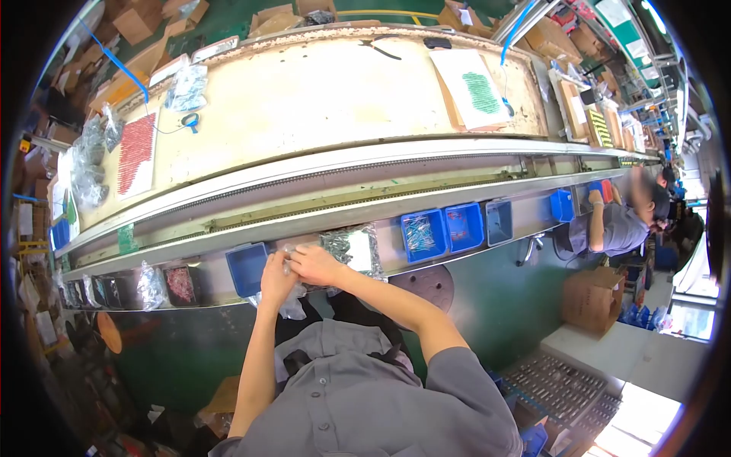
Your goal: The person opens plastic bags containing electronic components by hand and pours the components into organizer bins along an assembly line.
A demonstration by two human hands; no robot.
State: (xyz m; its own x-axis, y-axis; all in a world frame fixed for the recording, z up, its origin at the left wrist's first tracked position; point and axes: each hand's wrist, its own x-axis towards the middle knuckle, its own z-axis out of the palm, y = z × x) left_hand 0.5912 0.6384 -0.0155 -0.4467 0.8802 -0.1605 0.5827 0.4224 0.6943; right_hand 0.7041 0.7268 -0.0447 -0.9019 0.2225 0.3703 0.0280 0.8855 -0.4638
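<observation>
My left hand (279, 279) and my right hand (317, 266) meet over the near edge of the bench, fingers closed together. Between and below them shows crumpled clear plastic, which looks like a clear plastic bag (292, 308); its contents are too small to tell. Just left of my hands is a blue bin (247, 270) with nothing visible inside. To the right, beside my right hand, lies a bundle in clear plastic with a white sheet (358, 250) on it.
Farther right along the bench stand blue bins, one with thin light pieces (419, 236). At left are a dark tray of reddish pieces (181, 285) and a plastic bag (151, 286). A conveyor rail (320, 199) runs behind. A co-worker (620, 221) sits at far right.
</observation>
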